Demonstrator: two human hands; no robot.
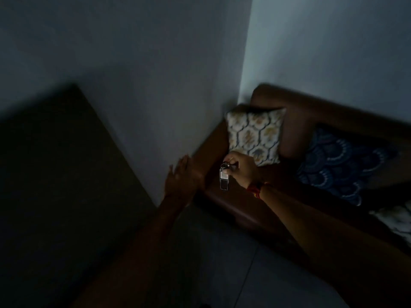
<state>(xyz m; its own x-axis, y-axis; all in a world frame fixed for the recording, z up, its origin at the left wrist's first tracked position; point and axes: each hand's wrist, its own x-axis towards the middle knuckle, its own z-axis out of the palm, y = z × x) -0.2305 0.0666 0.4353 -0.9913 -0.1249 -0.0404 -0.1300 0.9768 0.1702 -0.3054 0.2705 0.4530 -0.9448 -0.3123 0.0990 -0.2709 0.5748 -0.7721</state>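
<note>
While my left hand [181,176] hovers, fingers straight, by the sofa armrest [212,150], my right hand [241,168] pinches a dangling key fob [224,178] just beside the patterned cushion [255,132].

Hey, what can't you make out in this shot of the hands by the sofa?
Head view, all dim and blurred:
The small metal thing pinched by the right hand: key fob or tag, too blurred to tell.
The left hand: darkness hides whether it touches the sofa arm.
The dark shape on the left: too dark to identify.
The pale cloth at the right edge: cut off by the frame.
</note>
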